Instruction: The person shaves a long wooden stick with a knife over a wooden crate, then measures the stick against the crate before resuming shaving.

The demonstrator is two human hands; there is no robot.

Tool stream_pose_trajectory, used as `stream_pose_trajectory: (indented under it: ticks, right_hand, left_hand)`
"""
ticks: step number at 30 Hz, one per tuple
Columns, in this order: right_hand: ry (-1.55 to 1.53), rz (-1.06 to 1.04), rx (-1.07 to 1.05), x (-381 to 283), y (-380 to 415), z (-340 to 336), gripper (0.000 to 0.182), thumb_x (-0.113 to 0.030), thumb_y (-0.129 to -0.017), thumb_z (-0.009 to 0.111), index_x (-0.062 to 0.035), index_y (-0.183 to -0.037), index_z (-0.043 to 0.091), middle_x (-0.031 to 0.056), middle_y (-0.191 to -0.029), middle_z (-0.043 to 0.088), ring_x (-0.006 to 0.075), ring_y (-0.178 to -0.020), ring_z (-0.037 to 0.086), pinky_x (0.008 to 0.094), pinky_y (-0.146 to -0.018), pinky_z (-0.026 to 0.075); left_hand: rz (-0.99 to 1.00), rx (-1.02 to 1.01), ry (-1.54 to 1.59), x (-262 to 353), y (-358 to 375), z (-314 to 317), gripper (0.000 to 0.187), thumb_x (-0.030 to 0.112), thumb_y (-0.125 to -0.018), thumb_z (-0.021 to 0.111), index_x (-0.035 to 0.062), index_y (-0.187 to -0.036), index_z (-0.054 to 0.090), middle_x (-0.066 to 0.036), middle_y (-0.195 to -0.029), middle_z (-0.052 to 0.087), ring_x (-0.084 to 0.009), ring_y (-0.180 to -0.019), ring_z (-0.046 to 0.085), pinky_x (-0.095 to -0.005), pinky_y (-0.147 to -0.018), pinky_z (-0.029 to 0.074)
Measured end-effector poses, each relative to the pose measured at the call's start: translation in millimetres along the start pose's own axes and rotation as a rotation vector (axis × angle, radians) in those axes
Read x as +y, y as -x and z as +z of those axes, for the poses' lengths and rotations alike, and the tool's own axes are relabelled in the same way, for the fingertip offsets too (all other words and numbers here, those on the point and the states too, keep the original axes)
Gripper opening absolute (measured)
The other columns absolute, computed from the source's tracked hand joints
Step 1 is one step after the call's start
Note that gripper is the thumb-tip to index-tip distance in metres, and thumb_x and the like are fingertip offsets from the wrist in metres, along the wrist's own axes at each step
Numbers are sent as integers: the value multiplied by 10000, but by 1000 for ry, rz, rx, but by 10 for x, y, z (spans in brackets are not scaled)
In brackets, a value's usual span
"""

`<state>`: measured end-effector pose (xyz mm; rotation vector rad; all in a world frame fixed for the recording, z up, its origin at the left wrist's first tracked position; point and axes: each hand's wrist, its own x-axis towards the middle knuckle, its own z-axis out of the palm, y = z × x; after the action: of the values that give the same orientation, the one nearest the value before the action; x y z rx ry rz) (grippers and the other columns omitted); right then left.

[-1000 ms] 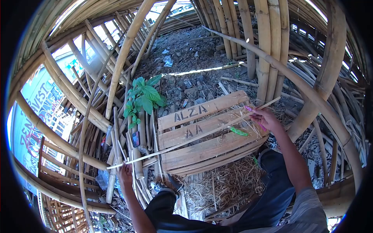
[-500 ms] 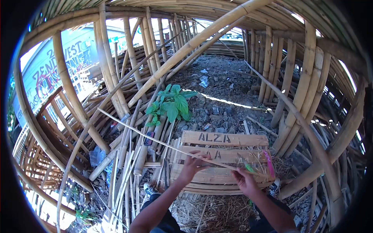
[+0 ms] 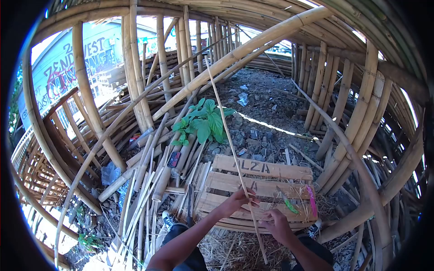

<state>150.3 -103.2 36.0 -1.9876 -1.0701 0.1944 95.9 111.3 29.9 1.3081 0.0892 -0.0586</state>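
A long thin bamboo strip (image 3: 229,135) slants from the upper middle down between my hands to the straw below. My left hand (image 3: 238,202) is closed around it over the wooden slatted crate (image 3: 262,168). Just to the right of the strip is my right hand (image 3: 274,221), its fingers curled near the strip; whether they touch anything is unclear. On the crate's right part lie a knife with a green handle (image 3: 290,207) and a pink strap (image 3: 312,201).
Split bamboo strips (image 3: 147,212) and poles lie left of the crate, with a phone (image 3: 173,159) on one pole. A leafy green plant (image 3: 203,122) grows behind. A thick bamboo pole (image 3: 244,52) crosses diagonally overhead. Straw (image 3: 226,250) covers the ground in front.
The strip has swung from a flat slant to a steep one, its far end now up and away. My right hand has come off its near end and moved lower, and the view has shifted slightly.
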Motion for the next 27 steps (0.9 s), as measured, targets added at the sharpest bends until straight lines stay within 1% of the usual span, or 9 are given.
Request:
stream_pose_trajectory:
  ticks: [1, 3, 4, 6, 9, 14, 18, 24, 27]
  right_hand:
    - [-3, 4, 7, 61, 10, -13, 295, -131, -779, 657, 15, -1022, 574, 125, -888, 629, 193, -790, 621, 284, -685, 515]
    - [-167, 178, -315, 273, 17, 8, 240, -91, -795, 642, 14, -998, 570, 106, -954, 617, 161, -852, 608, 299, -701, 506]
    - [-171, 180, -311, 349, 34, 71, 240, -91, -795, 642, 14, -998, 570, 106, -954, 617, 161, -852, 608, 299, -701, 506]
    - [-457, 339, -572, 506, 93, 210, 227, -75, -821, 606, 17, -1024, 563, 86, -982, 613, 146, -885, 600, 278, -726, 507]
    - [-775, 376, -773, 554, 151, 409, 266, -51, -836, 573, 18, -1090, 531, 73, -1009, 607, 144, -907, 600, 260, -764, 505]
    - [-827, 475, -911, 231, 136, 390, 325, -49, -819, 591, 3, -1128, 506, 79, -1034, 601, 131, -899, 603, 246, -763, 512]
    - [-684, 492, -839, 208, 195, 563, 237, -35, -797, 615, 11, -1025, 567, 89, -917, 630, 151, -788, 632, 248, -692, 538]
    - [-879, 553, -629, 331, 177, 616, 196, -35, -786, 629, 37, -961, 577, 88, -852, 629, 179, -738, 641, 277, -675, 553]
    - [-1014, 609, -565, 562, 165, 695, 169, -61, -809, 611, 44, -938, 582, 85, -827, 636, 186, -684, 639, 282, -634, 553]
  left_hand:
    - [-10, -53, -20, -33, 8, -4, 235, 130, -932, 413, 90, -1163, 392, -93, -1099, 530, -220, -1039, 548, -392, -819, 501]
    - [-24, -108, -46, -79, 31, -16, 245, 136, -930, 425, 89, -1170, 408, -85, -1126, 499, -214, -1068, 527, -392, -812, 509]
    - [-78, -166, -20, -104, 46, -14, 263, 150, -928, 437, 90, -1183, 410, -90, -1141, 472, -214, -1088, 509, -389, -817, 512]
    - [-163, -276, -33, -204, 51, -48, 363, 196, -915, 480, 97, -1248, 377, -109, -1167, 445, -219, -1135, 462, -393, -864, 498]
    - [-209, -359, -10, -227, 142, -18, 411, 214, -906, 501, 101, -1274, 359, -105, -1187, 445, -222, -1129, 463, -394, -880, 487]
    - [-304, -368, -49, -382, 245, -62, 470, 253, -898, 519, 103, -1306, 340, -89, -1180, 474, -204, -1117, 475, -367, -880, 478]
    - [-386, -325, -116, -513, 366, -127, 465, 263, -902, 513, 99, -1302, 344, -88, -1181, 475, -201, -1105, 484, -369, -872, 484]
    - [-510, -96, 84, -723, 755, 107, 480, 256, -910, 503, 62, -1299, 299, -144, -1133, 503, -252, -1002, 562, -434, -851, 486]
    - [-539, -129, 183, -1057, 984, 341, 401, 278, -907, 503, 76, -1220, 354, -141, -1109, 523, -248, -1020, 566, -402, -834, 499]
